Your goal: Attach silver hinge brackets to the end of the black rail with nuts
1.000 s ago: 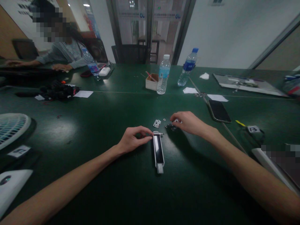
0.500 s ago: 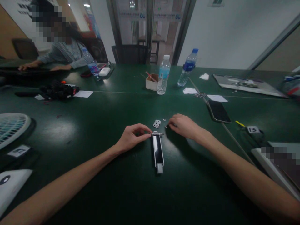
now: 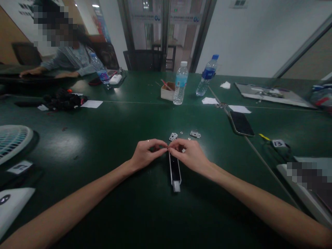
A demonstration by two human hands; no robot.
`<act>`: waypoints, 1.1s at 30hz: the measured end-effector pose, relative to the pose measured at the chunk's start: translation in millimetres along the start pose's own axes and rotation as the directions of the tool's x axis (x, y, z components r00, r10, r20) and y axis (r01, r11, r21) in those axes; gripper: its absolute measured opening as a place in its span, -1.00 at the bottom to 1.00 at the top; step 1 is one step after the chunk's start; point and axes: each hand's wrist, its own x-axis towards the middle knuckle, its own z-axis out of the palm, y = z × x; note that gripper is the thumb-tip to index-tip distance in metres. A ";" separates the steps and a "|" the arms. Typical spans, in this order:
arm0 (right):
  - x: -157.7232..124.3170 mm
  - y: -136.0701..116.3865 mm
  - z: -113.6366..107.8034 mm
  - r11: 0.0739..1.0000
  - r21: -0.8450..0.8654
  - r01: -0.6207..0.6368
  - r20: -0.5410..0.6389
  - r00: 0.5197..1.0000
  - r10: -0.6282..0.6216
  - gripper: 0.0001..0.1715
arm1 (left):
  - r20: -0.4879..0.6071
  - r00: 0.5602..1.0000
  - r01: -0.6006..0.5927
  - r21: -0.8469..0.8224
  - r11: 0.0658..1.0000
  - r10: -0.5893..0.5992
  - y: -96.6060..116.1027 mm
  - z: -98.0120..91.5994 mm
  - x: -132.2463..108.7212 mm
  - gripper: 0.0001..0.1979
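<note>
My left hand [image 3: 146, 154] and my right hand [image 3: 188, 155] meet fingertip to fingertip over the far end of a narrow black and white device [image 3: 175, 170] lying lengthwise on the green table [image 3: 109, 131]. Both hands are pinched shut on something small at that end; I cannot make out what it is. Just beyond the hands lie two small metal plates [image 3: 173, 136] [image 3: 195, 134] and tiny washers [image 3: 181, 132].
Two water bottles [image 3: 179, 83] [image 3: 206, 75] and a small box [image 3: 167, 90] stand mid-table. A phone [image 3: 241, 123] lies to the right, a white fan [image 3: 12, 140] at the left edge. Another person [image 3: 62, 57] sits at the far left corner.
My right hand left the small parts beyond the device and came left to meet my left hand at the device's far end. A second metal plate is now uncovered.
</note>
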 end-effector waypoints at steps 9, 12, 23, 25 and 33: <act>0.0 -5.5 3.6 0.905 0.392 -0.164 0.114 0.985 0.129 -0.88 | -0.013 0.996 -0.093 -0.046 0.995 0.093 2.2 -4.2 0.4 -0.85; 0.2 -7.4 5.0 0.836 0.491 -0.246 0.182 0.967 0.178 -0.88 | -0.045 0.988 -0.149 -0.052 0.987 0.147 2.0 -4.4 0.3 -0.87; -0.9 -9.5 3.3 0.923 0.336 -0.188 0.115 0.981 0.157 -0.87 | -0.083 0.960 -0.267 0.028 0.963 0.269 1.6 -4.4 -2.3 -0.88; -0.8 -9.0 4.0 0.928 0.324 -0.184 0.113 0.981 0.155 -0.86 | -0.089 0.958 -0.271 0.020 0.962 0.271 1.9 -3.8 -2.2 -0.89; -0.1 -10.7 -0.4 0.951 0.274 -0.143 0.133 0.985 0.110 -0.84 | -0.054 0.979 -0.200 -0.045 0.979 0.197 4.0 -4.0 -1.1 -0.92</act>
